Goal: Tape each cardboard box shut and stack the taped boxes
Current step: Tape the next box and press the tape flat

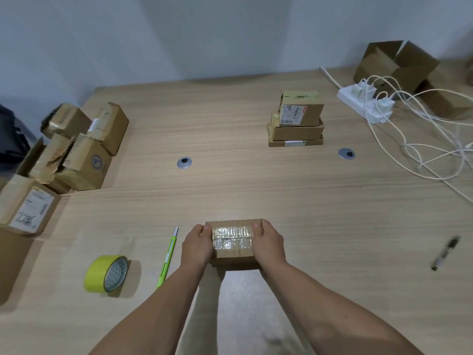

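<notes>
A small cardboard box [233, 239] with shiny tape across its top sits on the table near me. My left hand [196, 248] grips its left side, thumb on the top. My right hand [269, 243] grips its right side the same way. A stack of three taped boxes [297, 121] stands at the far right centre. A yellow tape roll [106, 274] stands on edge to my left, with a green utility knife [167, 257] between it and the box. Several loose cardboard boxes [76, 149] crowd the left edge.
A black pen [445, 252] lies to the right. A white power strip [363, 103] with trailing cables [419, 155] occupies the far right, in front of open cardboard boxes [399, 65]. Two round metal grommets [184, 163] [346, 153] sit in the wooden table [230, 175].
</notes>
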{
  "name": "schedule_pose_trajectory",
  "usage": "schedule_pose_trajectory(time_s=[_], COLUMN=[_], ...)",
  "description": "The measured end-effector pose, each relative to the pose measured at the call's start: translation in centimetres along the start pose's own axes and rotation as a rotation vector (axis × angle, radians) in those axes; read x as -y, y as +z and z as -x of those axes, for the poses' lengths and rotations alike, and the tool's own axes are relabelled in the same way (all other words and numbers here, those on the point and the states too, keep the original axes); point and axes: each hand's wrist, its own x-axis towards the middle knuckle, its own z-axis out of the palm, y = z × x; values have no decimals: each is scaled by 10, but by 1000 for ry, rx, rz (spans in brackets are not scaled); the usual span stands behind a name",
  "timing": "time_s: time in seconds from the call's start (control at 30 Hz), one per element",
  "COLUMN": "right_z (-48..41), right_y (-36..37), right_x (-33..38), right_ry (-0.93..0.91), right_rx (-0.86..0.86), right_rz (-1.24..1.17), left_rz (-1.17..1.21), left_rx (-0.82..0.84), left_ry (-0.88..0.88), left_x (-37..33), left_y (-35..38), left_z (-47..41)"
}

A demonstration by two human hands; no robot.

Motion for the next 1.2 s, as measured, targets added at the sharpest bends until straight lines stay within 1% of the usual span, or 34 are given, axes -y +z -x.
schedule_pose_trajectory(time_s=[0.07, 0.13, 0.2, 0.27, 0.37, 0.43, 0.5, 0.57, 0.7, 0.83, 0.97, 1.1, 1.2], right_z=[0, -2, 0, 1, -2, 2, 4, 1, -4, -4, -7, -4, -7], right_y=[-2, 0, 4, 10, 15, 11, 7, 4, 0, -3, -4, -9, -16], right_x=[0, -4, -8, -18, -27, -21, -18, -20, -25, -25, -28, -24, -26], right_ry=[5, 40, 63, 54, 25, 11, 3, 9, 6, 8, 42, 108, 142], right_rx=[0, 39, 95, 101, 103, 127, 149, 153, 158, 168, 159, 108, 71], right_rz=[-6, -2, 23, 40, 32, 26, 83, 133, 133, 82, -11, -170, -207], left_rz=[21, -2, -76, -113, -79, -49, -22, 9, 136, 217, 261, 286, 334], left_rx=[6, 41, 98, 128, 130, 137, 154, 171, 227, 276, 313, 285, 231], left_ry=[-6, -19, 14, 52, 72, 57, 50, 28, -33, -118, -141, -128, -128], left_x=[5, 5, 3, 3, 5, 8, 10, 16, 14, 13, 15, 12, 14], left_y=[-1, -3, -2, -1, -1, -3, -7, -9, -12, -16, -17, -21, -23], left_z=[0, 5, 17, 26, 28, 23, 20, 15, 12, 9, 7, 6, 3])
